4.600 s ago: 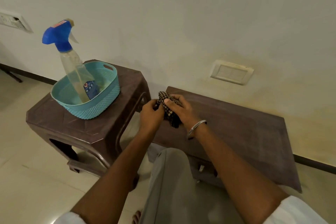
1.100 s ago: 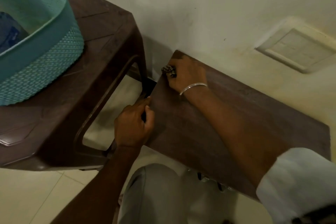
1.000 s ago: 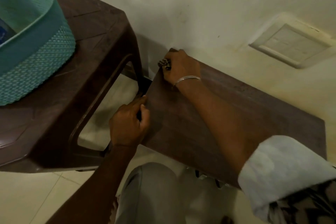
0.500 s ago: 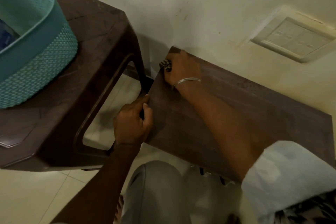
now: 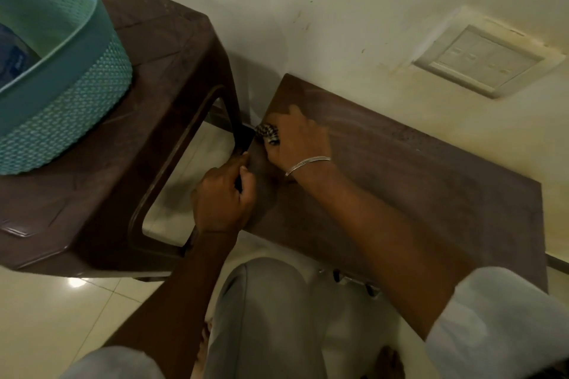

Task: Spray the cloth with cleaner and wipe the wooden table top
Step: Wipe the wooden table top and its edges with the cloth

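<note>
1. Work surface: the low, dark brown wooden table top (image 5: pixel 415 181) stands against the cream wall (image 5: pixel 354 9). Its left edge lies just beside a taller dark brown moulded plastic stool (image 5: pixel 123 144).
2. Right hand (image 5: pixel 300 140): it lies palm down on the far left corner of the table top, pressing a bunched black-and-white checked cloth (image 5: pixel 268 132) against the wood. The fingers are curled over the cloth, so only a small part of it shows at the table's left edge. A thin silver bangle (image 5: pixel 308 163) sits on the wrist.
3. Left hand (image 5: pixel 221 197): it grips the left edge of the table top nearer the person, with the thumb on the upper surface and the fingers wrapped over the side. The hand is closed on the edge.
4. Container: a teal perforated plastic basket (image 5: pixel 67 95) rests on the stool, partly cut off by the left frame border. A blue-labelled item (image 5: pixel 12 55) shows inside it; its identity cannot be told.
5. Surroundings: a cream switch plate (image 5: pixel 486 61) is set into the wall above the table. The floor is pale glossy tile (image 5: pixel 55 317). The person's grey-trousered knee (image 5: pixel 268 301) sits between the forearms.
</note>
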